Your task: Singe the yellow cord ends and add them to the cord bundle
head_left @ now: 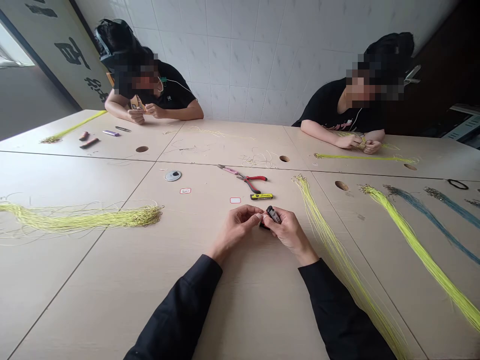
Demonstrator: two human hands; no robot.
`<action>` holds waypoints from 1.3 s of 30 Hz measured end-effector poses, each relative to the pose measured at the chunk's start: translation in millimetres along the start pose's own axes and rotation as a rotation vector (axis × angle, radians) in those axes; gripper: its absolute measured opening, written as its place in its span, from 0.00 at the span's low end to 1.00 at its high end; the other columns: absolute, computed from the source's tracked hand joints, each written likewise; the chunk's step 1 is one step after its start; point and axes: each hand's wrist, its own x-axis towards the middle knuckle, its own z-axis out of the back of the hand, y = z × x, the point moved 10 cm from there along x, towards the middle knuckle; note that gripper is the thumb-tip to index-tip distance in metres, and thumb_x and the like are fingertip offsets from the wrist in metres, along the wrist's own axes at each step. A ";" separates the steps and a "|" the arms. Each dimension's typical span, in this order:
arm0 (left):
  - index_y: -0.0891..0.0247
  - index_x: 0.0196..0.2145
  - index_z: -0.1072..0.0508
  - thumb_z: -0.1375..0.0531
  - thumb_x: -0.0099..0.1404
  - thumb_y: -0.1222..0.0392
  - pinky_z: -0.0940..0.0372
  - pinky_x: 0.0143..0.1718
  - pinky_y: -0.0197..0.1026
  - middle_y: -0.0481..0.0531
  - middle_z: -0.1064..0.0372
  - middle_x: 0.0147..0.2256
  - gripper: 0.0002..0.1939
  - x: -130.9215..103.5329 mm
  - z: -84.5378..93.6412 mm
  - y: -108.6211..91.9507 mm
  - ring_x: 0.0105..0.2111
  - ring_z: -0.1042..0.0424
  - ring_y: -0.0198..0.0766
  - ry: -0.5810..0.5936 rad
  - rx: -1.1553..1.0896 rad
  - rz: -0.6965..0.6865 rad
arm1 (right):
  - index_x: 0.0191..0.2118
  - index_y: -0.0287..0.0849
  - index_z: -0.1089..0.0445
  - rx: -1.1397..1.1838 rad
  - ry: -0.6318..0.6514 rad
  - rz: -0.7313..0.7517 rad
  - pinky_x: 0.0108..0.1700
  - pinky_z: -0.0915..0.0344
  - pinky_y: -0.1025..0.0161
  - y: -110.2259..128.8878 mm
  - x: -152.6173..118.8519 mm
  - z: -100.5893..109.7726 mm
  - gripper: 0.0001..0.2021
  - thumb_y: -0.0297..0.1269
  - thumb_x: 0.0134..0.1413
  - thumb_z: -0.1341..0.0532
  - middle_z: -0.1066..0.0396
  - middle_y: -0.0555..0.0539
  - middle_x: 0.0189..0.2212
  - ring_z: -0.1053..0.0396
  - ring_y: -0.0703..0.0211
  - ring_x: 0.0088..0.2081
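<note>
My left hand point(242, 225) is closed in a pinch at the table's middle. Whatever lies between its fingertips is too small to make out. Beside it, almost touching, my right hand point(288, 227) is wrapped round a black lighter point(274, 214) with a pale label. A dark shape shows below the fingers, partly hidden. Just beyond the hands lie a yellow lighter point(261, 196), pliers point(253, 180) with red and black handles, and a pink-handled tool point(229, 170), perhaps tweezers.
Bundles of yellow cords lie at left point(93, 218) and right point(412, 227), with blue cords point(431, 215) farther right. A thinner yellow bundle point(330, 240) runs beside my right arm. Two people point(165, 95) work across the table point(243, 300). A round silver disc point(173, 175) lies left of centre.
</note>
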 end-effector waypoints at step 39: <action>0.66 0.33 0.24 0.32 0.59 0.53 0.39 0.31 0.36 0.49 0.28 0.28 0.13 2.4 4.7 1.3 0.27 0.33 0.31 -0.042 -0.060 -0.033 | 0.29 0.41 0.34 0.130 0.053 -0.025 0.24 0.49 0.65 -6.1 0.0 -5.8 0.16 0.50 0.58 0.38 0.40 0.53 0.22 0.47 0.66 0.22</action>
